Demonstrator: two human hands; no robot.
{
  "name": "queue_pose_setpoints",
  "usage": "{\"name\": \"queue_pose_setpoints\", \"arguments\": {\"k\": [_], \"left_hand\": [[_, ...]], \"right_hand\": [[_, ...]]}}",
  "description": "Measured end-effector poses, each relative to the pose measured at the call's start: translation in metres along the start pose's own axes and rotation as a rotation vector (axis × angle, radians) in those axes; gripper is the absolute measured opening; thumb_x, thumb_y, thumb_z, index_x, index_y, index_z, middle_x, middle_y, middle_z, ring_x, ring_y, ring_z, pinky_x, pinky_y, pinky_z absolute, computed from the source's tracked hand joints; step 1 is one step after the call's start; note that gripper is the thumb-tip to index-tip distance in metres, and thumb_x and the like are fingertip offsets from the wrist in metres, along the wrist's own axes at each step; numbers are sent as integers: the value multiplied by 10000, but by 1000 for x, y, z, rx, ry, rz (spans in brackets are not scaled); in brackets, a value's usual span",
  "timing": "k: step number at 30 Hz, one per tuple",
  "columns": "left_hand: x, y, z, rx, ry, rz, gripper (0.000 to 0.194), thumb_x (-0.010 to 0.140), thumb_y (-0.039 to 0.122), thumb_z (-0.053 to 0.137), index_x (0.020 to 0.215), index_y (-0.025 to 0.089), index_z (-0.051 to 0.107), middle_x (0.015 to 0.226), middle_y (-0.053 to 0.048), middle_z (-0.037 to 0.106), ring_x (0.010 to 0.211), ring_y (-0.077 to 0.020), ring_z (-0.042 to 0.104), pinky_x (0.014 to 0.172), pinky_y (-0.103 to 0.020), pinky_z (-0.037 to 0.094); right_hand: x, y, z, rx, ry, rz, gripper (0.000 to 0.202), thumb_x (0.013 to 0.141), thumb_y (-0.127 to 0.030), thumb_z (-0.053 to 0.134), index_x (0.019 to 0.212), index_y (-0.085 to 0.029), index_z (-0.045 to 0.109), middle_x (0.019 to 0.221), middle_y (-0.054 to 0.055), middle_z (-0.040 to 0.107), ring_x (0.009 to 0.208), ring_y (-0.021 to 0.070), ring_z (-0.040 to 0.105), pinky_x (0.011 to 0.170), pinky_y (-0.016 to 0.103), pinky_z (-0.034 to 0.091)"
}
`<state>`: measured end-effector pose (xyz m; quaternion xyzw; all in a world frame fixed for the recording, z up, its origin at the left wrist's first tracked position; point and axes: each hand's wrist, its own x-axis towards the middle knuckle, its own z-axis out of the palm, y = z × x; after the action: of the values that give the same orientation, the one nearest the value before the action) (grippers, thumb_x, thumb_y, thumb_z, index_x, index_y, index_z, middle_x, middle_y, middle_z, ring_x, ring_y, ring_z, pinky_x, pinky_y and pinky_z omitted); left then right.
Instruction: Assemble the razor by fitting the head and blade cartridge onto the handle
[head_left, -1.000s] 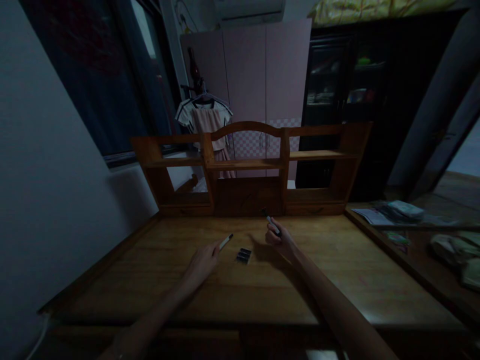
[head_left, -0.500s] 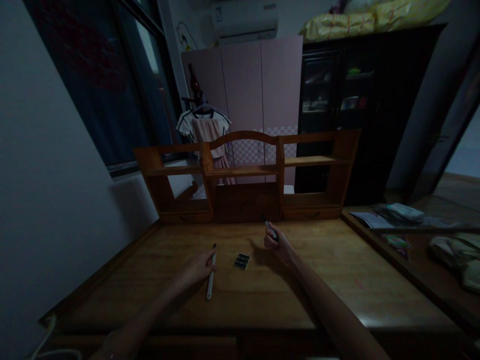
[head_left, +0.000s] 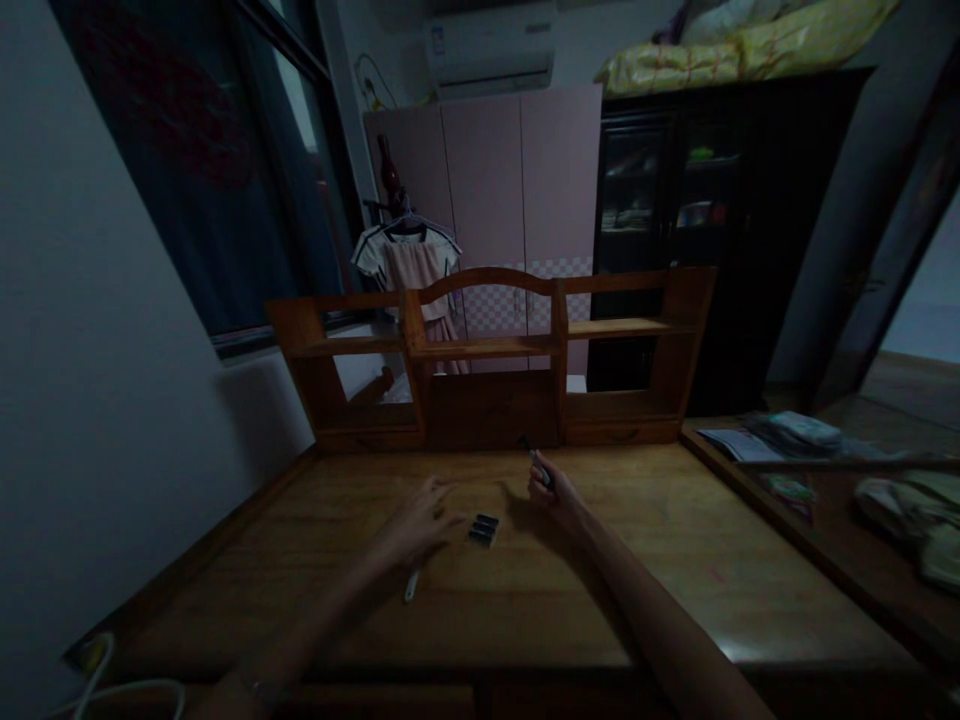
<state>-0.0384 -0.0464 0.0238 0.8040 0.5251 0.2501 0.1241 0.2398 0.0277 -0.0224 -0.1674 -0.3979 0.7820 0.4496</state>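
My left hand [head_left: 421,522] is spread above the desk, fingers apart and with nothing in them. Partly under it lies a slim white stick [head_left: 411,586]; only its near end, with a small hole, shows. A small flat pack [head_left: 484,530] with a row of dark pieces rests just right of my left fingertips, apart from them. My right hand [head_left: 551,487] is closed round the grey and black handle of a razor-like tool [head_left: 535,459]. Its dark head points up and away, over the far part of the desk; its exact kind is too dim to tell.
A wooden shelf unit [head_left: 491,348] stands along the back of the desk [head_left: 315,560]. To the right, papers and a packet [head_left: 806,430] and a pale cloth bag [head_left: 900,515] lie on a lower surface. A white cable [head_left: 101,675] curls at the near left corner.
My left hand has let go of the white stick, and its fingers have spread toward the pack. The stick now lies mostly hidden under the hand. My right hand keeps its hold, nearly still.
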Motion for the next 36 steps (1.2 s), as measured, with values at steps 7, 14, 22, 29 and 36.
{"name": "queue_pose_setpoints", "arguments": {"k": [7,14,22,29,36], "left_hand": [[22,32,18,-58,-250,334,259,851,335,516,1036,241,670,1082,-55,578,1002,-181,530,903,-298,393],[36,25,26,-17,-248,267,193,801,226,565,968,205,661,959,-40,602,900,-165,557,786,-252,422],[46,17,32,-24,-270,270,160,765,218,593,878,174,696,864,-50,616,837,-176,578,748,-287,450],[49,19,33,9,-288,313,168,743,156,595,865,195,704,869,-55,605,829,-174,574,748,-294,450],[49,29,29,-66,-317,288,136,750,186,572,785,190,704,790,-60,608,810,-196,568,763,-330,439]], "right_hand": [[-2,-2,2,-22,50,3,427,781,-529,563,576,-202,379,324,-103,287,290,47,161,324,197,95],[-1,-3,-1,-6,48,-8,428,774,-521,575,567,-200,382,329,-103,278,293,42,151,322,193,93],[0,-3,-3,-20,63,2,429,773,-528,569,565,-201,386,327,-101,285,286,42,167,315,190,106],[1,-2,-4,-10,78,-6,414,766,-518,575,569,-200,399,331,-102,290,284,40,163,315,190,94],[1,-2,-5,-20,77,4,406,777,-509,565,573,-199,401,333,-100,294,279,42,173,308,188,102]]}}
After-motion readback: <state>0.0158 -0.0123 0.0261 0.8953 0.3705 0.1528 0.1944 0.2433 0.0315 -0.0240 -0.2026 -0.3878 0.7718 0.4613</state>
